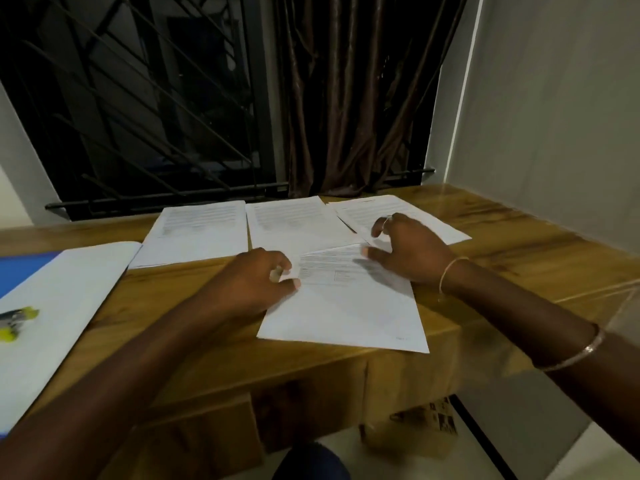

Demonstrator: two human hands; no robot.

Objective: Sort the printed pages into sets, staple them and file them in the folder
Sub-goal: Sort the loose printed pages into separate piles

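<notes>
**Left hand at the corner of a printed sheet, mid-sort**

The left hand [259, 282] rests on a wooden table [519, 244] with its fingers curled and its thumb at the upper left corner of the nearest printed sheet [346, 313]. It appears to pinch that corner, though the picture is blurred there. The right hand [412, 252] is over the sheet's upper right part, fingers spread and loosely bent, gripping nothing. Whether it touches the paper cannot be told.

The sheet lies askew near the table's front edge. Beyond it, three piles of printed pages sit in a row along the far edge: a left pile [197, 233], a middle pile [291, 223] and a right pile [363, 211]. The near sheet overlaps the middle pile's lower edge.

The step in hand looks like sorting, with stapling and filing not yet begun. The next move likely calls for lifting the sheet and laying it squarely on its matching pile.

At the far left an open folder [69, 289], white with a blue part, holds a yellow-green stapler [17, 320], well apart from both hands. Bare wood lies between folder and sheet. A wall closes the right side, and a dark curtain [346, 98] hangs just behind the piles
</notes>
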